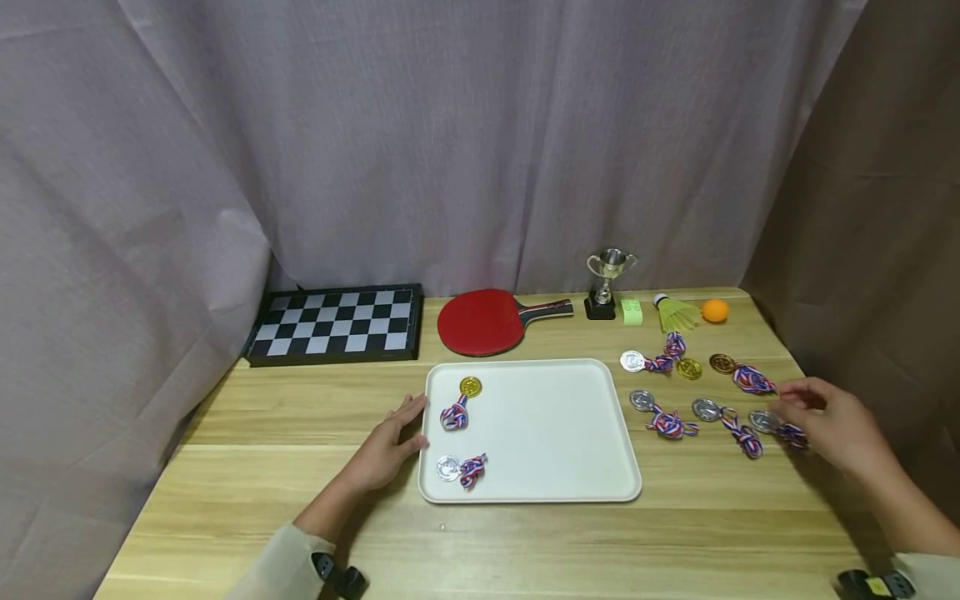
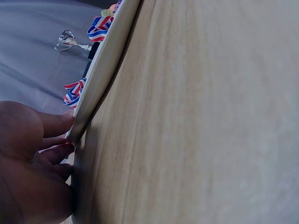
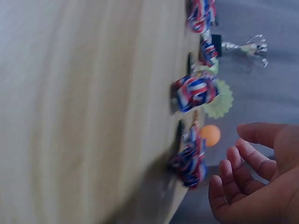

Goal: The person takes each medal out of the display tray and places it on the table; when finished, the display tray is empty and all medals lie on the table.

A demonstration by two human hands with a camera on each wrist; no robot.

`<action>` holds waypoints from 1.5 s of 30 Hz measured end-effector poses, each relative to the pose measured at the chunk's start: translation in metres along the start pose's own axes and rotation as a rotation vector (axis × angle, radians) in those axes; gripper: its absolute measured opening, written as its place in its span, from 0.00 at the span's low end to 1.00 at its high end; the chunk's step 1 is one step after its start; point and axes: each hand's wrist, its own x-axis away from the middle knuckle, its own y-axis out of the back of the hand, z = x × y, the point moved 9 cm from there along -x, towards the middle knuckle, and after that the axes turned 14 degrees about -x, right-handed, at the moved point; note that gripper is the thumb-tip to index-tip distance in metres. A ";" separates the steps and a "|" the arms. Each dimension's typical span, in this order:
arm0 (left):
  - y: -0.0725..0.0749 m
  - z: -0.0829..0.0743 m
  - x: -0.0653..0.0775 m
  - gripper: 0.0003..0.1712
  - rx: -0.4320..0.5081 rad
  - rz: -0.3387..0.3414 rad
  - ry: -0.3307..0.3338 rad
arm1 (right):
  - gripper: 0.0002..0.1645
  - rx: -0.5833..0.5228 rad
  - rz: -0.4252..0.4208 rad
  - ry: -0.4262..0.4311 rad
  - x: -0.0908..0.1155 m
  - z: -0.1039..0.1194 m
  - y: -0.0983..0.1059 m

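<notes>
The table (image 1: 525, 550) bears a white tray (image 1: 555, 433). The left hand (image 1: 382, 450) rests relaxed against its 9 o'clock edge; the right hand (image 1: 832, 425) hovers at 3 o'clock, loosely curled, grasping nothing. 2 medals (image 1: 448, 468) lie inside at 8 and 10 o'clock, 6 medals (image 1: 707, 409) outside between 2 and 3.

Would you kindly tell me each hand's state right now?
Left hand: open, touching the edge of the white tray.
Right hand: open, holding nothing, near a silver medal.

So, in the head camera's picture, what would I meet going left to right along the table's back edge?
Chessboard → red paddle → trophy cup → small green block → yellow-green shuttlecock → orange ball.
</notes>
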 end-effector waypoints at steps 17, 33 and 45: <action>0.002 -0.003 0.000 0.37 -0.029 -0.007 -0.032 | 0.15 -0.098 0.127 0.200 0.010 0.102 -0.059; 0.000 -0.001 0.000 0.38 -0.015 0.000 -0.029 | 0.14 -0.261 0.435 0.184 0.029 0.170 -0.168; 0.001 -0.002 0.001 0.37 -0.003 -0.010 -0.040 | 0.14 -0.358 0.684 0.254 0.049 0.211 -0.260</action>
